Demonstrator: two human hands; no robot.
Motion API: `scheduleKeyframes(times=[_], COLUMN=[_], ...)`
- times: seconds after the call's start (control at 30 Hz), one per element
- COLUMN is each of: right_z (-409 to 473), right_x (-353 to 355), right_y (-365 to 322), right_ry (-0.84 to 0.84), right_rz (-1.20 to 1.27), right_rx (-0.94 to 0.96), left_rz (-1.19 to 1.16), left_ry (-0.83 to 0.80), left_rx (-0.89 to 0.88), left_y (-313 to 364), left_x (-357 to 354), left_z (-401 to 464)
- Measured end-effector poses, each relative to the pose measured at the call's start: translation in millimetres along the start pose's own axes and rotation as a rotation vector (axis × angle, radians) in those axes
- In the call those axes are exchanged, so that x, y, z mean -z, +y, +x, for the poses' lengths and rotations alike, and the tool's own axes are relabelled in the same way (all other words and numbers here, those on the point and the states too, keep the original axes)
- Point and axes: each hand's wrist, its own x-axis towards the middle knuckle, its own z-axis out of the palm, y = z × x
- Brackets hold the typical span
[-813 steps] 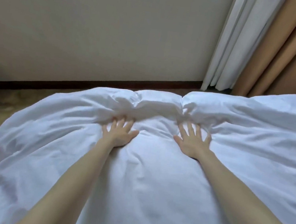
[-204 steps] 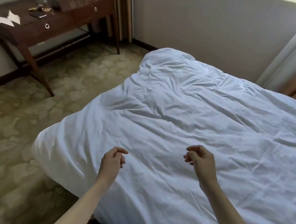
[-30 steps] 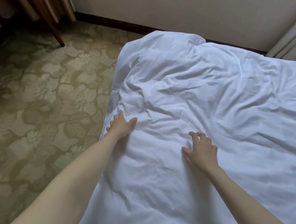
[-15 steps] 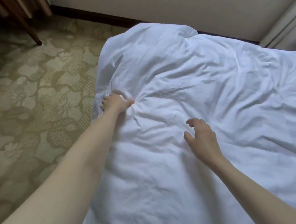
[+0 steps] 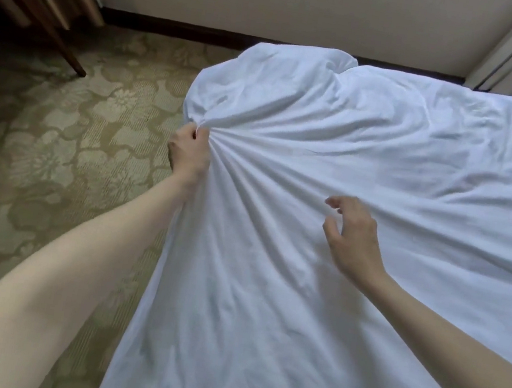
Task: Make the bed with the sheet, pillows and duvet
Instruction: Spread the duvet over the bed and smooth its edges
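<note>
At the bed's edge, left hand grips duvet (carpet beside); right hand hovers, fingers loose.

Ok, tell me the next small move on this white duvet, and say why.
Probably bring the right hand down to grip the white crumpled duvet too. The left hand grips a bunch at the duvet's left edge, creases fanning from it, while the right hand hovers with curled fingers holding nothing. Two grips would likely pull it flatter.
</note>
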Motion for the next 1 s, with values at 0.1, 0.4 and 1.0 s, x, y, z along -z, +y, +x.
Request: scheduleKeyframes(times=[0.1,0.4,1.0], right_z=[-1.7,-20.9,-5.2], right_x=[-7.0,-5.9,-0.7], right_y=[-5.8,51.6,44.1], right_ry=[-0.008,-0.148,0.015], right_rz=[-0.032,-0.261,0.076], right_rx=[-0.006,-0.027,-0.147], left_rz=[0.117,0.633,0.676], left_ry=[0.082,-0.018,-0.567], left_rx=[0.007,-0.100,-0.004], left_y=[-15.2,-50.6,-112.5], left_x=[-4.2,-33.8,-33.4], left_z=[2.1,0.0,-19.9])
